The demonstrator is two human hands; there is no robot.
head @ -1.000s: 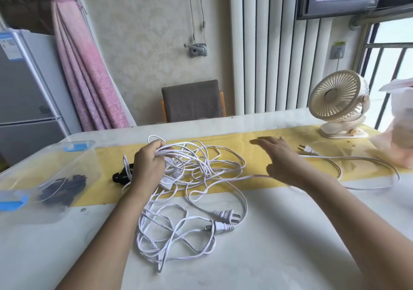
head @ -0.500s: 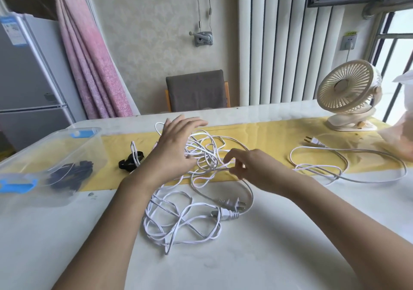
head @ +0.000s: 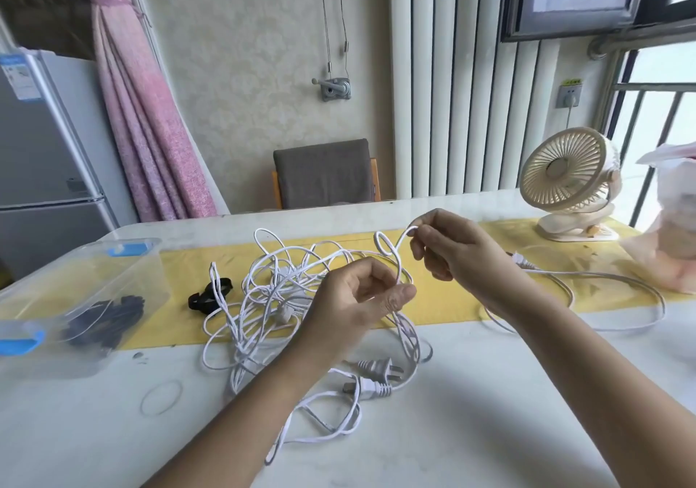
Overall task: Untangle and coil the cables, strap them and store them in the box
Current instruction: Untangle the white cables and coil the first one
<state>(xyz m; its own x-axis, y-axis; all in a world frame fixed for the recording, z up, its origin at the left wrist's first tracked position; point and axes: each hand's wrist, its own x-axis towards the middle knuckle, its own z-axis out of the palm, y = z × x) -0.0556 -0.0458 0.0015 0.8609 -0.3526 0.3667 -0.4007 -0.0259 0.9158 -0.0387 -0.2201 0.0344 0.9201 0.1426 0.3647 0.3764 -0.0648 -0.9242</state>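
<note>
A tangle of white cables (head: 278, 292) lies mid-table, partly on the yellow runner (head: 444, 299). Two white plugs (head: 373, 374) rest near the front of the heap. My left hand (head: 357, 299) is raised over the tangle and pinches a strand between thumb and fingers. My right hand (head: 448, 250) holds a lifted loop of the same white cable a little higher and to the right. A black strap (head: 209, 295) lies left of the tangle. The clear plastic box (head: 75, 299) with blue latches stands at the left, with dark coiled cables (head: 109, 318) inside.
Another white cable (head: 587, 292) with a plug lies loose on the right of the runner. A cream desk fan (head: 568, 182) stands at the back right, a plastic bag (head: 670, 231) beside it. A chair (head: 325, 173) stands behind the table.
Both hands have lifted off the heap. The left hand, open on the tangle before, now pinches a strand; the right hand has risen, pulling a loop of cable up.
</note>
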